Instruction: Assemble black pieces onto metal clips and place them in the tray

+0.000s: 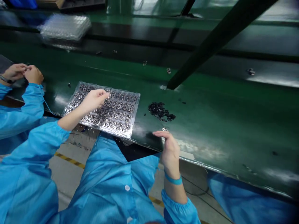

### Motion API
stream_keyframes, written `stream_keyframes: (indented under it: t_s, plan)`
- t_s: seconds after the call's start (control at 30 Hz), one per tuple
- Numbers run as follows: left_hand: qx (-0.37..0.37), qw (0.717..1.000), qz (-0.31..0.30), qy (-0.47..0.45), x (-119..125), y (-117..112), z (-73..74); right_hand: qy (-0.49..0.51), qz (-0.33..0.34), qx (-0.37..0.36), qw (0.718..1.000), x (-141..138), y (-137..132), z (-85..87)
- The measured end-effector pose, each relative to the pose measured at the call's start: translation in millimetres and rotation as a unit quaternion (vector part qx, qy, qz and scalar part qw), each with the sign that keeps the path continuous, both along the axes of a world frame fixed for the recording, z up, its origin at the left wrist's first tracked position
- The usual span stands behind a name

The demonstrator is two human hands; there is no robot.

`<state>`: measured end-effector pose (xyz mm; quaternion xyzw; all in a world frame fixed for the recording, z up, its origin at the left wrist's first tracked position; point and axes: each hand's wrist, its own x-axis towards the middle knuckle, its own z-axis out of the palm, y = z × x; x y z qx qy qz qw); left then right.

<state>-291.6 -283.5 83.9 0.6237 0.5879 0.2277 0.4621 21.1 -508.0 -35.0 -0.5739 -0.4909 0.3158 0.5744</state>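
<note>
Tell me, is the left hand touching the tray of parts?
Cannot tell. In the head view the left hand lies over the tray, fingertips down among the parts, but blur hides any contact.

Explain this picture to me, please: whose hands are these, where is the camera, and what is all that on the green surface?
There is no machine here: a person in a blue coat works with bare hands, and the camera sits on that person's head, looking down. The left hand reaches over a clear plastic tray whose pockets hold rows of small dark parts, its fingertips close together at the tray's far rows. The right hand is at the near edge of the green belt, pinching a tiny shiny piece. Between the tray and that hand lies a loose pile of small black parts. A few stray bits are scattered farther off. At the far left, another person's hands work on something small. A stack of clear trays sits at the back.
</note>
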Motion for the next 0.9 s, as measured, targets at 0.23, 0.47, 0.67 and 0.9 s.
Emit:
stream_keyframes:
  t_s: [0.23,0.47,0.67,0.9]
  plan:
    - [-0.048,0.985,-0.039,0.163,16.3,63.2,-25.7,-0.02,0.018,-0.003,1.0,-3.2,-6.8,-2.3]
    - [0.062,0.916,-0.162,0.361,10.7,86.9,-21.7,-0.12,0.026,-0.032,0.992,-4.4,27.1,10.6]
    - [0.149,0.863,-0.147,0.46,4.8,135.1,-6.0,-0.261,0.021,-0.056,0.963,-2.7,82.3,-8.3]
    - [0.192,0.879,-0.072,0.431,5.5,243.1,-14.9,-0.388,0.035,-0.156,0.908,-8.7,108.4,-15.6]
